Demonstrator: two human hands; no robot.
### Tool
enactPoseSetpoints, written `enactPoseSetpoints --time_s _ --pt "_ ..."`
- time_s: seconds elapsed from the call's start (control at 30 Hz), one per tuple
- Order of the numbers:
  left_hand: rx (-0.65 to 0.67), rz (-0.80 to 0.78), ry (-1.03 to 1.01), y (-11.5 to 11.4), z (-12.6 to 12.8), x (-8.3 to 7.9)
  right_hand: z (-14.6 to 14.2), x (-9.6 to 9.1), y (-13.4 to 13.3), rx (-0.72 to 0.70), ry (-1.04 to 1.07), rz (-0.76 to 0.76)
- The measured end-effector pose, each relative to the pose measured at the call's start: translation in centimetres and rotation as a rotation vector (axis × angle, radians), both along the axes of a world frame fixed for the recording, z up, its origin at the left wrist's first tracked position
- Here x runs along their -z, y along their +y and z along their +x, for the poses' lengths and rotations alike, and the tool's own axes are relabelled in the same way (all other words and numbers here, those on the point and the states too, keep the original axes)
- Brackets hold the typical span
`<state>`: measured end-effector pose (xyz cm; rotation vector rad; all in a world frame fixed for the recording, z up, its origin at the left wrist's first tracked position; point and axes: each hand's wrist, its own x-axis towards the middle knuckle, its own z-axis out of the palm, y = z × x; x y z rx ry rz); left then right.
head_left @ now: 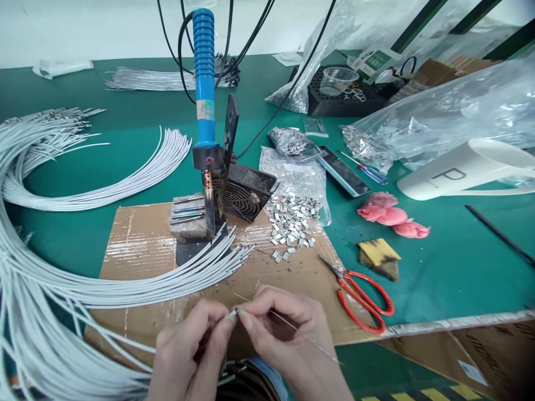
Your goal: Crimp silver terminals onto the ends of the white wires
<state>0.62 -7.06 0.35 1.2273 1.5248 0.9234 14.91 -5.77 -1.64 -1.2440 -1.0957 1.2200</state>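
Note:
Near the front edge of the cardboard, my left hand (194, 345) is closed, pinching the tip of a white cable (233, 314) between thumb and forefinger. My right hand (288, 328) meets it there, thumb and forefinger pressed together at the cable's end. Whether a small part sits between those fingertips I cannot make out. A thin solder-like wire (307, 337) passes through the right hand and trails toward the wrist. Just beyond, a bundle of white cables (146, 289) curves in from the left. Upright behind it stands a blue-handled soldering iron (204, 78).
Small metal clips (290, 220) spill from a plastic bag onto the cardboard (137, 245). Orange-handled scissors (363, 301) lie to the right, near a yellow sponge (379, 250). Farther back are a phone (345, 172), a screwdriver (371, 172), a white jug (463, 172) and a small fan (246, 192).

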Motion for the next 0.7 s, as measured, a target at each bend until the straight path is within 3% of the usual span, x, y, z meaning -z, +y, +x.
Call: enactPoseSetpoints --time_s 0.1,0.2,0.4,0.57,0.7 --pt "-0.013 -0.311 -0.279 0.9 0.0 -0.5 -1.9 1.7 -0.9 0.194 -0.061 0.177" --pt "-0.063 -0.436 -0.488 1.5 0.1 -0.9 -2.8 2.1 -1.3 0.278 -0.211 0.35" --pt "-0.158 -0.394 -0.498 2.1 0.0 -0.8 -0.8 0.8 -0.4 0.04 -0.229 0.303" --pt "-0.122 -0.413 -0.418 2.3 -0.2 -1.0 1.2 0.3 0.8 -0.131 -0.223 0.154" --pt "-0.107 -0.404 -0.384 2.4 -0.1 -1.2 1.2 0.1 1.3 -0.25 -0.23 0.144"
